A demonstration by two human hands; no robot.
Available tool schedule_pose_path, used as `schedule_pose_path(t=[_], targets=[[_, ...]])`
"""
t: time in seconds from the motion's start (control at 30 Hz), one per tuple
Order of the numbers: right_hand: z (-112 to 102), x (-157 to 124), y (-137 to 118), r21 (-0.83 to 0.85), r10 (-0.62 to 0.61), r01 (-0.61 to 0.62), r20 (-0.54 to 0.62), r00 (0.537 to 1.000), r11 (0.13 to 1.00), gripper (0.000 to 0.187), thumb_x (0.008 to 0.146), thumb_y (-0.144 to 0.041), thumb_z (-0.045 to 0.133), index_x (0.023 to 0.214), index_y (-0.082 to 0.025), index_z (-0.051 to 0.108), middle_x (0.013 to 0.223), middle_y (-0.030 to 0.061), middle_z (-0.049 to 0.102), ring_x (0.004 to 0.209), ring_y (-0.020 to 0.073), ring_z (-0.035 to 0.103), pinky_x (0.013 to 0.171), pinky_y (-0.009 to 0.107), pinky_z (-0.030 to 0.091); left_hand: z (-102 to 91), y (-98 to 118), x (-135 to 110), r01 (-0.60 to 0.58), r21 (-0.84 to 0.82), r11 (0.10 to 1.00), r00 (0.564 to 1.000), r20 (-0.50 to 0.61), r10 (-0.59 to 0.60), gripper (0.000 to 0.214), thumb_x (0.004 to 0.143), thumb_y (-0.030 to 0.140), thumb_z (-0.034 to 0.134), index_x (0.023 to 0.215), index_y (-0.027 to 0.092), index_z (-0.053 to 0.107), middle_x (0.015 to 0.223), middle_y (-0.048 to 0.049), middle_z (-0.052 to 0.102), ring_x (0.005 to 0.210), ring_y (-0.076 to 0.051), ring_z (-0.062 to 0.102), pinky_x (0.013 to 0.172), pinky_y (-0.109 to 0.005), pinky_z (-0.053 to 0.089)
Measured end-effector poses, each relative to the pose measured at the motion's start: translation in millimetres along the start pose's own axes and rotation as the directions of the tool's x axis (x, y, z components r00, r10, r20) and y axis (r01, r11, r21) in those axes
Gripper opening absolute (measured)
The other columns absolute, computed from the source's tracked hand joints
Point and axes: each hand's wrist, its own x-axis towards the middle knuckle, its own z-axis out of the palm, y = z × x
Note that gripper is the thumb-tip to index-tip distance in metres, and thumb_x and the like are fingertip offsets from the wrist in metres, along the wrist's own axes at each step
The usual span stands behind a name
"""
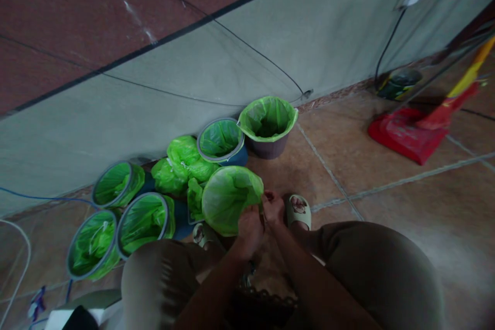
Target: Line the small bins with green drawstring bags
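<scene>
Between my feet stands a bin lined with a light green plastic bag (224, 198), the bag folded out over its rim. My left hand (250, 228) is closed on the bag's edge at the near right side of the rim. Right beside it, my right hand (273, 209) pinches the same edge, fingers pressed together. The fingertips are partly hidden, and the bin's body is mostly covered by the bag. Just beyond it are a blue lined bin (221, 139) and a brownish lined bin (269, 147).
Tied green bags (180, 162) lie against the wall (162, 93). Several more lined bins, including one grey-rimmed bin (143, 224), stand at the left. A red dustpan (410, 134) and a broom (441, 113) are at the right, near a dark can (400, 84). Cables hang along the wall.
</scene>
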Motion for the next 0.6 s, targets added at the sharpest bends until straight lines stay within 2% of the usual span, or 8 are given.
schedule_pose_path(t=[0.13,0.23,0.33,0.47,0.53,0.6], targets=[[3,0,-1,-0.283,-0.1,0.124,0.096,0.99,0.951,0.034,0.08,-0.028,0.056,0.106,-0.013,0.074,0.097,0.0142,0.077,0.088,0.025,0.072,0.076,0.031,0.051,16.5,-10,2,0.036,0.071,0.997,0.995,0.095,-0.043,0.039,0.096,0.011,0.04,0.126,0.009,0.065,0.117,-0.0191,0.072,0.11,-0.029,0.069,0.096,-0.036,0.052],[7,3,-2,-0.498,-0.058,0.12,0.139,0.989,0.859,0.037,0.08,-0.021,0.061,0.114,-0.013,0.072,0.092,0.0144,0.077,0.084,0.0254,0.073,0.07,0.029,0.049,26.3,-21,4,0.025,0.088,0.996,0.985,0.167,-0.039,0.035,0.093,0.009,0.044,0.116,0.007,0.07,0.112,-0.0203,0.073,0.107,-0.031,0.071,0.091,-0.035,0.053],[8,6,0,-0.615,-0.039,0.117,0.138,0.99,0.78,0.036,0.08,-0.018,0.063,0.114,-0.011,0.071,0.09,0.0158,0.076,0.083,0.0267,0.072,0.069,0.03,0.048,34.3,-26,4,0.013,0.088,0.996,0.981,0.192,-0.03,0.028,0.09,0.009,0.049,0.105,0.009,0.073,0.108,-0.0201,0.075,0.105,-0.032,0.072,0.087,-0.035,0.054],[5,8,7,-0.594,-0.027,0.072,0.085,0.996,0.801,0.037,0.08,-0.022,0.066,0.114,-0.009,0.07,0.089,0.0155,0.076,0.083,0.0274,0.073,0.067,0.03,0.049,35.7,-29,6,0.012,0.09,0.996,0.986,0.165,-0.027,0.032,0.09,0.007,0.046,0.106,0.012,0.073,0.108,-0.0189,0.075,0.106,-0.032,0.071,0.093,-0.039,0.053],[3,10,10,-0.502,-0.009,0.037,0.057,0.998,0.864,0.045,0.08,-0.032,0.07,0.118,-0.01,0.069,0.089,0.0151,0.076,0.083,0.0283,0.073,0.068,0.032,0.05,30.0,-34,5,-0.005,0.083,0.997,0.988,0.155,-0.008,0.032,0.089,0.007,0.047,0.107,0.013,0.073,0.109,-0.0184,0.074,0.108,-0.031,0.069,0.1,-0.043,0.049],[1,13,12,-0.341,0.0,0.001,0.002,1.0,0.94,0.056,0.08,-0.049,0.069,0.12,-0.01,0.068,0.091,0.0155,0.076,0.085,0.029,0.073,0.07,0.034,0.052,20.6,-43,4,-0.055,0.077,0.995,0.986,0.163,0.042,0.028,0.088,0.007,0.05,0.103,0.014,0.073,0.11,-0.0172,0.074,0.11,-0.03,0.067,0.111,-0.047,0.041]])
